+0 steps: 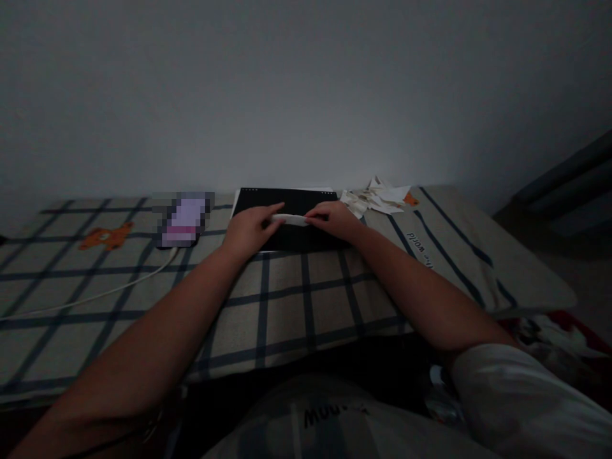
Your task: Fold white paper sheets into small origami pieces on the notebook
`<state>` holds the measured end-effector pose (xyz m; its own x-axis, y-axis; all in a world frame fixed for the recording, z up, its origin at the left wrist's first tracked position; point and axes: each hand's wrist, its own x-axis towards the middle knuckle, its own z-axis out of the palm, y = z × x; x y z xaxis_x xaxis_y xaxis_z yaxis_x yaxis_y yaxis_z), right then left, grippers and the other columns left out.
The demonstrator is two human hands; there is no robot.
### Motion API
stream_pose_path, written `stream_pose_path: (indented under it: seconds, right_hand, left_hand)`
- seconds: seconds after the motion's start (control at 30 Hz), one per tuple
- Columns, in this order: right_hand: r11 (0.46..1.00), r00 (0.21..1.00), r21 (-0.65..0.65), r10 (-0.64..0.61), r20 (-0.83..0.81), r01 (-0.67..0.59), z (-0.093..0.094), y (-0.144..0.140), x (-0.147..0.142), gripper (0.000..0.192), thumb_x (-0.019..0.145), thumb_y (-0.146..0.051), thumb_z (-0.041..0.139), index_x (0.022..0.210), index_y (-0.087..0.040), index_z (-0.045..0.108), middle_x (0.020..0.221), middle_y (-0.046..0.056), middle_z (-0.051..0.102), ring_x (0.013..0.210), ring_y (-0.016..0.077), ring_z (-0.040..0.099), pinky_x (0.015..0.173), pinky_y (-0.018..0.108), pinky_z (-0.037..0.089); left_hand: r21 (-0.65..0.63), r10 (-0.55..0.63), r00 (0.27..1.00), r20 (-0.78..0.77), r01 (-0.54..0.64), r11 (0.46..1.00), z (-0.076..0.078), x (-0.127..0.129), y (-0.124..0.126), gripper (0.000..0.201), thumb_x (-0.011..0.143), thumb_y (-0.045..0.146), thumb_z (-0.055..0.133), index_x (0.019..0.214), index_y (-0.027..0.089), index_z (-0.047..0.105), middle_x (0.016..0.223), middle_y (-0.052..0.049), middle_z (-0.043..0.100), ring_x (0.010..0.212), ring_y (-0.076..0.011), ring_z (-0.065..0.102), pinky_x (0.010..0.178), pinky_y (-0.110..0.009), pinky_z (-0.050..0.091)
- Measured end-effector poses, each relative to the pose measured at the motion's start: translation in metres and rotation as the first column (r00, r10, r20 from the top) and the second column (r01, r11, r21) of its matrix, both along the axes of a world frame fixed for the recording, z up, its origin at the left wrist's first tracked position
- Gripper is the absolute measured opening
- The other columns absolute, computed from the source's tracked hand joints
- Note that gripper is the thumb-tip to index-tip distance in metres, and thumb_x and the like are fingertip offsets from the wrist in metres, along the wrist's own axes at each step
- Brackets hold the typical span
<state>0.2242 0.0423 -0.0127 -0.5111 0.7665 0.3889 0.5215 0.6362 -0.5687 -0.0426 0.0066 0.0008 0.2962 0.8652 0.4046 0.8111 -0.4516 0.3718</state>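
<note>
A narrow white strip, which looks like paper, is stretched crosswise between my two hands. My left hand pinches its left end between thumb and fingers, with the index finger stretched forward. The right end is pinched by the fingertips of my right hand. Below both hands lies a flat black board or folder with small white marks along its far edge. A pale sheet edge shows behind and to the left of it. Part of the black surface is hidden by my hands.
Torn white paper scraps are heaped right of the black board. On the left, a phone is plugged into a white cable. A checked cloth covers the table, which meets a grey wall.
</note>
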Motion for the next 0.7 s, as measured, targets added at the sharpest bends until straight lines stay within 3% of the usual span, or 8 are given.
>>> stream_pose_path:
  seconds: [0.07,0.13,0.23,0.3,0.37,0.53,0.7]
  right_hand:
    - [0.996,0.995,-0.051,-0.077,-0.07,0.074,0.002,-0.002,-0.004,0.017,0.094,-0.027,0.074,0.1,-0.019,0.089,0.096,0.007,0.085,0.086,0.0199,0.074,0.082,0.033,0.054]
    - [0.983,0.975,-0.132,-0.15,-0.163,0.129,0.003,-0.005,-0.009,0.018,0.095,-0.031,0.076,0.099,-0.018,0.088,0.089,0.006,0.084,0.08,0.0197,0.074,0.076,0.032,0.054]
    - [0.962,0.93,-0.229,-0.212,-0.301,0.145,0.003,-0.01,-0.017,0.02,0.093,-0.035,0.078,0.098,-0.018,0.087,0.086,0.006,0.083,0.075,0.0191,0.075,0.075,0.032,0.056]
    - [0.958,0.91,-0.246,-0.227,-0.348,0.145,0.003,-0.014,-0.022,0.021,0.093,-0.037,0.078,0.095,-0.018,0.086,0.085,0.006,0.083,0.075,0.0192,0.075,0.075,0.032,0.057]
    - [0.969,0.915,-0.208,-0.201,-0.349,0.133,0.001,-0.017,-0.028,0.019,0.093,-0.037,0.079,0.093,-0.019,0.085,0.086,0.006,0.083,0.078,0.0195,0.075,0.077,0.033,0.057]
    - [0.999,0.941,-0.029,-0.052,-0.336,0.045,0.0,-0.022,-0.035,0.017,0.093,-0.036,0.078,0.091,-0.02,0.085,0.094,0.006,0.081,0.083,0.0176,0.071,0.08,0.032,0.056]
    - [0.996,0.928,-0.007,0.077,-0.365,-0.085,0.001,-0.023,-0.035,0.028,0.095,-0.048,0.076,0.092,-0.021,0.082,0.099,0.006,0.079,0.087,0.0175,0.07,0.08,0.032,0.056]
  left_hand:
    - [0.033,0.039,0.966,0.255,-0.049,0.998,-0.004,0.001,0.005,0.063,0.09,0.033,0.079,0.151,0.023,0.068,0.122,-0.009,0.082,0.096,-0.0227,0.077,0.092,-0.035,0.06]
    - [-0.016,0.098,0.848,0.521,-0.105,0.994,-0.006,0.003,0.01,0.07,0.083,0.03,0.085,0.149,0.02,0.066,0.124,-0.01,0.08,0.081,-0.0173,0.075,0.08,-0.032,0.061]
    - [-0.222,0.172,0.665,0.727,-0.01,0.975,-0.008,0.011,0.011,0.043,0.081,0.034,0.087,0.118,0.014,0.077,0.103,-0.009,0.081,0.073,-0.0163,0.073,0.07,-0.028,0.06]
    - [-0.325,0.208,0.591,0.78,0.098,0.94,-0.007,0.016,0.008,0.031,0.081,0.039,0.088,0.096,0.014,0.078,0.086,-0.007,0.079,0.075,-0.0173,0.075,0.07,-0.027,0.061]
    - [-0.35,0.233,0.514,0.825,0.144,0.925,-0.006,0.021,0.003,0.035,0.074,0.043,0.093,0.089,0.015,0.077,0.082,-0.005,0.078,0.076,-0.0167,0.075,0.069,-0.025,0.061]
    - [-0.344,0.225,0.429,0.875,0.225,0.911,-0.002,0.03,-0.007,0.052,0.06,0.053,0.101,0.09,0.017,0.078,0.088,-0.003,0.08,0.083,-0.016,0.075,0.074,-0.024,0.062]
    - [-0.317,0.182,0.39,0.903,0.315,0.895,-0.004,0.031,-0.006,0.064,0.058,0.057,0.103,0.103,0.018,0.079,0.097,-0.005,0.083,0.089,-0.0187,0.077,0.082,-0.029,0.062]
